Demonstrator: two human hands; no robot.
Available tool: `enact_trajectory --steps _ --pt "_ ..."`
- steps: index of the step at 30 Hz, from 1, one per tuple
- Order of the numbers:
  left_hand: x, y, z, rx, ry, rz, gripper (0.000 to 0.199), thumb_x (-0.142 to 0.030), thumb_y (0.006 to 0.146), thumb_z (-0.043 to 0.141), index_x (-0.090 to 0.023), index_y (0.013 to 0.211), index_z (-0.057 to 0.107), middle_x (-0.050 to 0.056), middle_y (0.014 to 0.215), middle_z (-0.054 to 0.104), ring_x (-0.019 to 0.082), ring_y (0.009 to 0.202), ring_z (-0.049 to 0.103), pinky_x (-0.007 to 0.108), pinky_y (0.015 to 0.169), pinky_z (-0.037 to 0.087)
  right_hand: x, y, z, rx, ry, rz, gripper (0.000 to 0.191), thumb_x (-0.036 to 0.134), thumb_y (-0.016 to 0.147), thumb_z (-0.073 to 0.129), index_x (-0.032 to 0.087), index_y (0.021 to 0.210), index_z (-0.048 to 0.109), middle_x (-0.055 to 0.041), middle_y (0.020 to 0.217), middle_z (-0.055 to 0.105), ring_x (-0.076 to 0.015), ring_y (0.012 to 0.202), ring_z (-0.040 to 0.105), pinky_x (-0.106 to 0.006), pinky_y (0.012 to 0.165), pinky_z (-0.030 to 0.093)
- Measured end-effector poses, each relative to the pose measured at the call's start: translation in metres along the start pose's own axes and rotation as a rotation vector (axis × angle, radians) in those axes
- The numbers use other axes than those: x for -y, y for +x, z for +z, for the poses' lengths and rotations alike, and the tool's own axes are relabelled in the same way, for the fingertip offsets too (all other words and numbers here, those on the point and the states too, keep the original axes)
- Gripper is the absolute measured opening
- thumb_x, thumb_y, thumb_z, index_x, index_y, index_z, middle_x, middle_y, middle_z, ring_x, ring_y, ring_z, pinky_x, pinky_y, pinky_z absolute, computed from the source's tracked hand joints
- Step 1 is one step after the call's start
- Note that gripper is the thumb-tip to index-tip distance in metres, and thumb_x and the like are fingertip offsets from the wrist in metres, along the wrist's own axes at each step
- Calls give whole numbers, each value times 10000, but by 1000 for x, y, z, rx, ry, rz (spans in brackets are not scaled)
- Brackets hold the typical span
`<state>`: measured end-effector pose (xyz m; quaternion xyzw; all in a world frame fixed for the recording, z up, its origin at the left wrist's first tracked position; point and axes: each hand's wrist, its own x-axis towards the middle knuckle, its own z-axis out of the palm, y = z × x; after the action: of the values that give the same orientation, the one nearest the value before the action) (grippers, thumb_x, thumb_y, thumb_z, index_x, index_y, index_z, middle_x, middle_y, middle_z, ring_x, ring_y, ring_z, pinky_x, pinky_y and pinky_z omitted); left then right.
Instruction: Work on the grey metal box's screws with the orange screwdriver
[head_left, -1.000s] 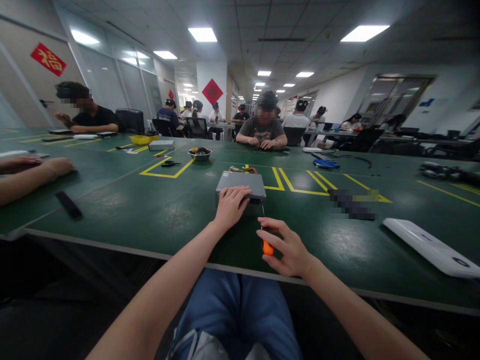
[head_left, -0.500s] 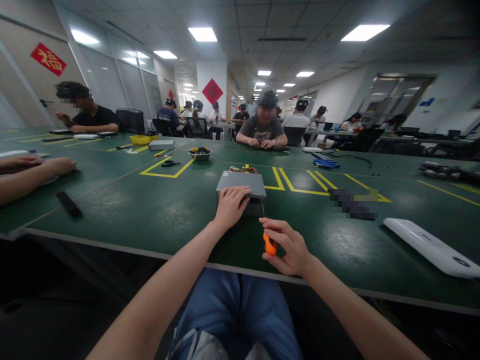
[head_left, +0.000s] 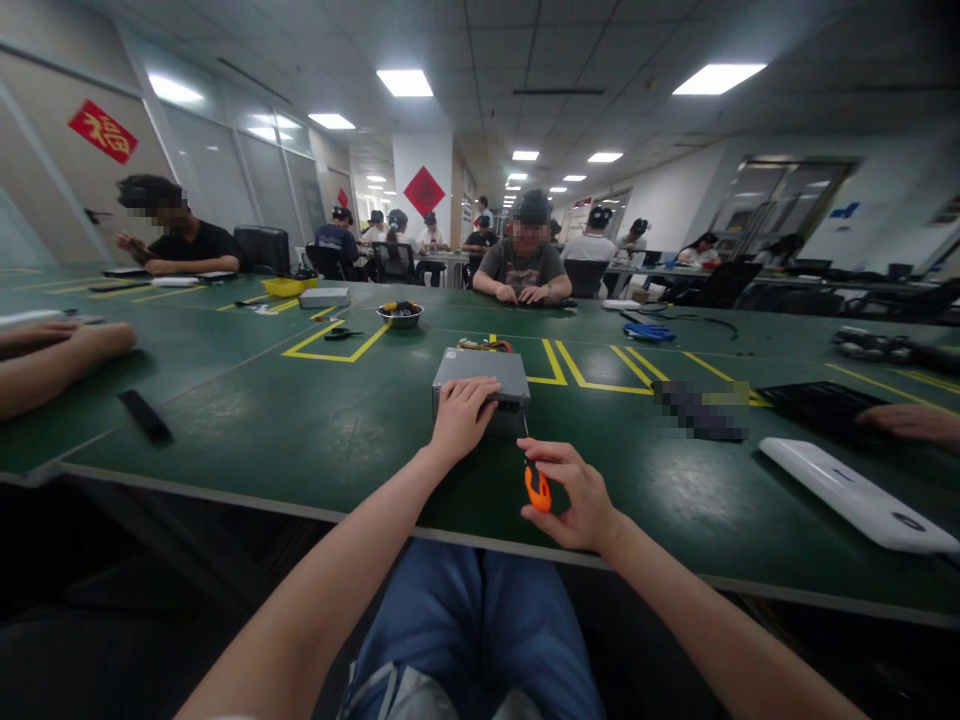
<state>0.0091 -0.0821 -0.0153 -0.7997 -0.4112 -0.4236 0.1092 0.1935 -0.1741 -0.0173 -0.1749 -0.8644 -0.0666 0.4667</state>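
A grey metal computer power supply (head_left: pixel 487 368) sits on the green table in front of me, with a bundle of coloured wires (head_left: pixel 491 345) at its far side. My left hand (head_left: pixel 461 415) grips its near edge, fingers laid over the top and thumb toward the front face. In my right hand (head_left: pixel 570 490) is a screwdriver (head_left: pixel 537 490) with an orange and black handle, pinched between thumb and fingers. Its thin shaft points up to the right front corner of the power supply. Whether the tip sits in a screw is too small to make out.
A white device (head_left: pixel 855 495) lies at right, near a black panel (head_left: pixel 814 405) touched by another person's hand (head_left: pixel 911 422). A metal bowl (head_left: pixel 400 314) of small items stands farther back. A black strip (head_left: pixel 145 415) lies left, near another person's arms (head_left: pixel 67 350). A person sits opposite.
The screwdriver handle has turned in my right fingers, showing more orange. A person's hand and a black panel have come into view at right. My left hand stays on the power supply.
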Motion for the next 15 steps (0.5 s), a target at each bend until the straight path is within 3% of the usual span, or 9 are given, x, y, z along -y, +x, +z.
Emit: enact_trajectory --steps 2,9,15 --pt "0 0 -1 5 -1 -2 236 -216 880 467 -261 1095 553 10 1197 606 156 1134 511 354 958 313 -1 -1 1 -18 25 16 432 338 780 609 205 1121 381 -125 1079 515 -273 1085 553 -415 796 535" --pt "0 0 -1 -4 -8 7 254 -213 903 413 -268 1109 550 -1 1204 602 145 1140 506 342 963 304 1 0 -3 131 -36 23 416 352 836 481 188 1215 432 -156 1190 432 -302 1191 457 -413 824 519" --pt "0 -1 -2 20 -15 -6 283 -197 923 353 -267 1107 556 -10 1206 601 131 1142 501 333 971 293 -3 -2 -3 -41 -45 29 415 321 772 620 221 1114 409 -113 1056 520 -265 1028 576 -394 757 542"
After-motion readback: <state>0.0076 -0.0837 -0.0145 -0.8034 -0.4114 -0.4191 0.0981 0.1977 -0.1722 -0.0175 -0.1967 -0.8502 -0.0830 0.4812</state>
